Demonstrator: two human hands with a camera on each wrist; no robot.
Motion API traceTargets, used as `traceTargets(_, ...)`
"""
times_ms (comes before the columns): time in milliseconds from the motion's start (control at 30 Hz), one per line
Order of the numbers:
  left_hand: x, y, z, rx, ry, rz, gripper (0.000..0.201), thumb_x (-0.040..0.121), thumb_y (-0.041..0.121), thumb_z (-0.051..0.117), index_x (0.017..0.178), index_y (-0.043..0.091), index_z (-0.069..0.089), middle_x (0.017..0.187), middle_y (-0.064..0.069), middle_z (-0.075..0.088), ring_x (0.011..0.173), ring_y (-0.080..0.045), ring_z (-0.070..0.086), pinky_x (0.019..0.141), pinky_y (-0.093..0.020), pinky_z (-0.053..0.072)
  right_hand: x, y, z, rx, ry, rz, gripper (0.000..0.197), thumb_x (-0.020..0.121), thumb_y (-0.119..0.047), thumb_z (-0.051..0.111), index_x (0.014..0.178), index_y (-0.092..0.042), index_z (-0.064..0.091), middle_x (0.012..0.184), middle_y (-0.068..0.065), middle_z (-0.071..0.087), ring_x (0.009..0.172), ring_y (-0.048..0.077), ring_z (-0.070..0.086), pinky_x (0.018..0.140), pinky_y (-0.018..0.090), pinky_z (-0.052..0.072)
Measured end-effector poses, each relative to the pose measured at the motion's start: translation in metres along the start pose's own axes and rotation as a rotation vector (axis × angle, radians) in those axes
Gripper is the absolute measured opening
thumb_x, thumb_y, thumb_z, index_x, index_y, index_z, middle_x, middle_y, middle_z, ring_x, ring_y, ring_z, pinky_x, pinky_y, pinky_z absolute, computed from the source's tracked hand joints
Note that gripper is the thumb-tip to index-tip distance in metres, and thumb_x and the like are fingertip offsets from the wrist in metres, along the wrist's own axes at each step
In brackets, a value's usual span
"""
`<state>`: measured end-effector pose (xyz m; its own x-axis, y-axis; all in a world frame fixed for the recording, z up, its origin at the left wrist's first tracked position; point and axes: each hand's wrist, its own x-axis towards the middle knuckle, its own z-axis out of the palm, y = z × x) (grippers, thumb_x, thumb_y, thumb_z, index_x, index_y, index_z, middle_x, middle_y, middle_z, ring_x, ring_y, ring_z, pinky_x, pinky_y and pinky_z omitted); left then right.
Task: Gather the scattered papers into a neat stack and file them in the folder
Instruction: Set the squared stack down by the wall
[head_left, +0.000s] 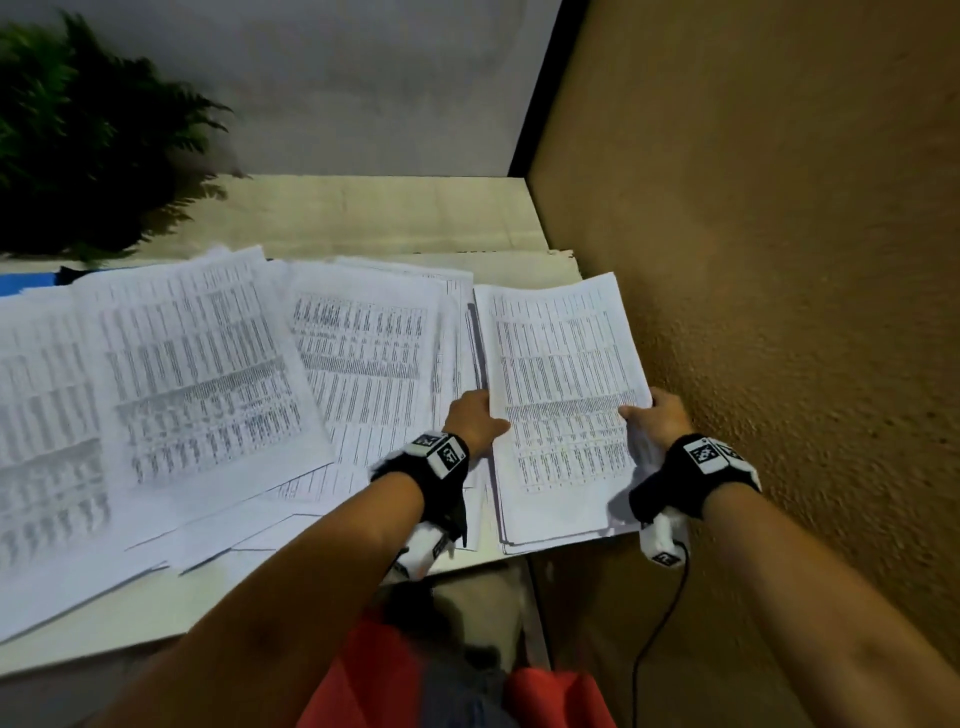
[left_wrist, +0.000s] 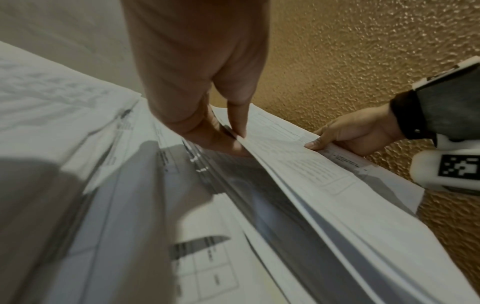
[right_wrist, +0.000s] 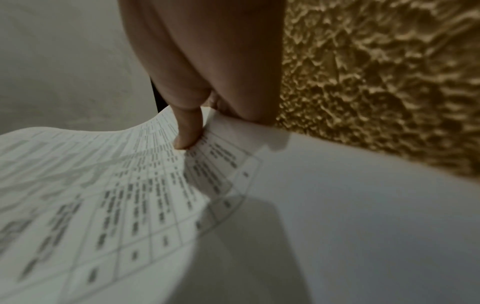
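A stack of printed sheets (head_left: 561, 395) is held up at the table's right end, close to the brown wall. My left hand (head_left: 475, 423) pinches the stack's left edge, thumb on top and fingers underneath, as the left wrist view shows at the stack's edge (left_wrist: 262, 156). My right hand (head_left: 657, 418) pinches the right edge, thumb (right_wrist: 188, 131) pressed on the top sheet (right_wrist: 109, 197). More printed papers (head_left: 197, 364) lie scattered and overlapping over the table to the left. A blue corner (head_left: 26, 283), perhaps the folder, peeks out at far left under the papers.
The beige table (head_left: 374, 218) ends at the textured brown wall (head_left: 779, 260) on the right. A dark green fern (head_left: 78, 140) stands at the back left. A black cable (head_left: 660, 623) hangs from my right wrist. My orange clothing (head_left: 374, 670) is below the table's front edge.
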<state>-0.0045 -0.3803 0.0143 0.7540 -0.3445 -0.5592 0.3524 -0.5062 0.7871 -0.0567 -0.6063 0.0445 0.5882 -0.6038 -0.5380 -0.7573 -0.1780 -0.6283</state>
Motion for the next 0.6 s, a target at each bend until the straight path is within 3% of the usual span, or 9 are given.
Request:
traceTargets(67,0.002,-0.002,0.005,0.055,0.005,-0.023,0.037,0.078,0.007,0.065,0.058,0.014,0.035,0.061,-0.002,0.042,0.077,-0.023,0.052,0.067,-0.039,0.049,0.012,0.013,0.001,-0.034,0.013,0.029,0.024,0.083,-0.001,0.062,0.108,-0.001,0.061,0.109,0.016,0.065,0.100,0.033,0.062,0.095,0.052,0.048)
traceTargets(133,0.001,-0.003,0.006,0.104,0.002,-0.041,0.041,0.077,0.006,0.066,0.056,0.014,0.032,0.060,-0.002,0.040,0.076,-0.024,0.054,0.073,-0.047,0.053,0.026,0.028,0.003,-0.075,0.025,0.041,0.025,0.081,-0.005,0.066,0.105,-0.002,0.061,0.111,0.023,0.067,0.098,0.035,0.064,0.093,0.053,0.049)
traceTargets(200,0.001,-0.004,0.006,0.124,-0.007,-0.057,0.041,0.076,0.004,0.066,0.054,0.014,0.032,0.059,-0.002,0.041,0.074,-0.024,0.055,0.077,-0.050,0.054,0.027,0.031,0.006,-0.146,0.036,0.049,0.037,0.081,-0.009,0.068,0.114,0.002,0.058,0.115,0.024,0.065,0.102,0.037,0.062,0.093,0.051,0.049)
traceTargets(400,0.005,-0.012,0.006,0.193,0.000,-0.044,0.030,0.075,0.002,0.062,0.053,0.014,0.046,0.058,-0.007,0.053,0.065,-0.025,0.058,0.072,-0.038,0.057,0.007,0.021,0.013,-0.259,0.106,0.053,0.036,0.084,-0.011,0.065,0.117,0.002,0.056,0.115,0.023,0.063,0.105,0.039,0.060,0.079,0.038,0.048)
traceTargets(467,0.008,-0.014,0.006,0.224,0.037,-0.038,0.033,0.074,0.000,0.062,0.053,0.014,0.042,0.061,-0.009,0.052,0.063,-0.024,0.057,0.066,-0.036,0.054,0.009,0.020,0.016,-0.296,0.141,0.031,0.046,0.082,-0.014,0.068,0.123,-0.001,0.050,0.121,0.023,0.058,0.110,0.040,0.056,0.084,0.042,0.050)
traceTargets(600,0.006,-0.014,0.007,0.318,0.104,-0.006,0.046,0.077,-0.001,0.062,0.053,0.017,0.027,0.056,0.001,0.035,0.050,-0.010,0.035,0.047,-0.023,0.032,0.013,0.021,0.023,-0.336,0.170,0.024,0.070,0.079,-0.013,0.071,0.138,-0.005,0.034,0.136,0.023,0.046,0.123,0.040,0.046,0.098,0.051,0.045)
